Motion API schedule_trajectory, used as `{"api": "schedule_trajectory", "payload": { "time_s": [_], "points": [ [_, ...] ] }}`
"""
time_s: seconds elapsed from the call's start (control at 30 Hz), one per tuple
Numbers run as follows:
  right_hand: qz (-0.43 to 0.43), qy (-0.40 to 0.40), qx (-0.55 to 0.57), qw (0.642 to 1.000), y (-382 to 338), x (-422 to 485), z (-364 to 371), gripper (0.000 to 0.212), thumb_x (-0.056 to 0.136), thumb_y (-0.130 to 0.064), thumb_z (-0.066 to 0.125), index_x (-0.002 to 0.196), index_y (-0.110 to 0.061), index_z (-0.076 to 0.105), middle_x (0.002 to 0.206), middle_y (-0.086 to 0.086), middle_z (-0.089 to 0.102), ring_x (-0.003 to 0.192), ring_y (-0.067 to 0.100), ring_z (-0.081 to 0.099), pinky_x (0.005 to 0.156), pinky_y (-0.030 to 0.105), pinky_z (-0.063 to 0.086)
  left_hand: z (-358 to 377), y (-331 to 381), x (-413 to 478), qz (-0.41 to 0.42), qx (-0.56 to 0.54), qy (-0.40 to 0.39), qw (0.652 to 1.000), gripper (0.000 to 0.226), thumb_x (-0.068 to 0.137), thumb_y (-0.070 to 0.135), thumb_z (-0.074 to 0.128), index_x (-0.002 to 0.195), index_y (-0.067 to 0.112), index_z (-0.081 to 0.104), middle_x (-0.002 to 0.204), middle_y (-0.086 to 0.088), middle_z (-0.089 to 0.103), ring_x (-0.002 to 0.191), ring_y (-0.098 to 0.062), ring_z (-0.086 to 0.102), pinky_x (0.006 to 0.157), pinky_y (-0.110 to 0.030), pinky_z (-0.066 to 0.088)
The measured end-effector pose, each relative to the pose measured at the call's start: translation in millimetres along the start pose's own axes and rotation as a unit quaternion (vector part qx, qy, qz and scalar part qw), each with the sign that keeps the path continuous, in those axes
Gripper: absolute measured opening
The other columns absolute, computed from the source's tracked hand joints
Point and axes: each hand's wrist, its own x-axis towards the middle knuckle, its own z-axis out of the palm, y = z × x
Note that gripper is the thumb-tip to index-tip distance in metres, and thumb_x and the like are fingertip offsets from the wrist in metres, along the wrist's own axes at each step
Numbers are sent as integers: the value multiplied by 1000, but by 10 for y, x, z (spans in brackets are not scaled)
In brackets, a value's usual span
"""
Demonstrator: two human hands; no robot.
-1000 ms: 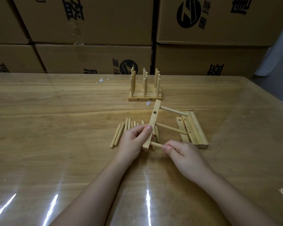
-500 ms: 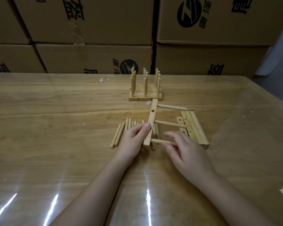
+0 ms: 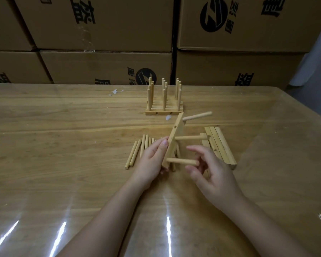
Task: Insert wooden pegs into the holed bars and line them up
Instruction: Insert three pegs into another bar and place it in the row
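Holed bar [image 3: 174, 140] with three pegs [image 3: 187, 137], held above the table [image 3: 63, 145] between both hands.
Gripped near its lower end by the left hand [image 3: 152, 162], tilted, pegs pointing right; right hand [image 3: 211, 173] relaxed, fingers loose at the nearest peg's [image 3: 182, 161] tip. Loose pegs [image 3: 137, 151] beneath, spare bars [image 3: 220, 145] rightward, finished pegged bars [image 3: 164, 108] beyond.

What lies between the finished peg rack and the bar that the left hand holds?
In the head view, only a small white scrap on the table lies between rack and bar.
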Motion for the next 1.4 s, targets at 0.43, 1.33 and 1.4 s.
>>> {"api": "schedule_trajectory", "payload": {
  "time_s": [0.43,1.33,1.4],
  "points": [
    [163,-74,10,984,-7,21,4,62,87,-63,29,50,-16,43,45,4,45,45,16,46,54,41,41,49,16,-13,0,24,2,1000,16,98,20,50,108,18,62,66,7,57,50,1,55,41,-13,39],
    [216,-95,134,963,-8,7,112,52,86,-62,31,48,-28,43,45,-7,44,44,5,42,54,32,40,64,0,-13,45,103,14,993,19,101,19,44,89,20,59,68,2,52,50,1,51,45,-13,40],
    [215,-80,143,963,1,12,107,50,83,-63,34,50,-27,43,46,-6,42,44,6,41,53,30,38,66,7,-15,38,95,17,995,16,100,21,44,93,24,59,69,2,54,50,1,52,43,-13,39]
  ]
}}
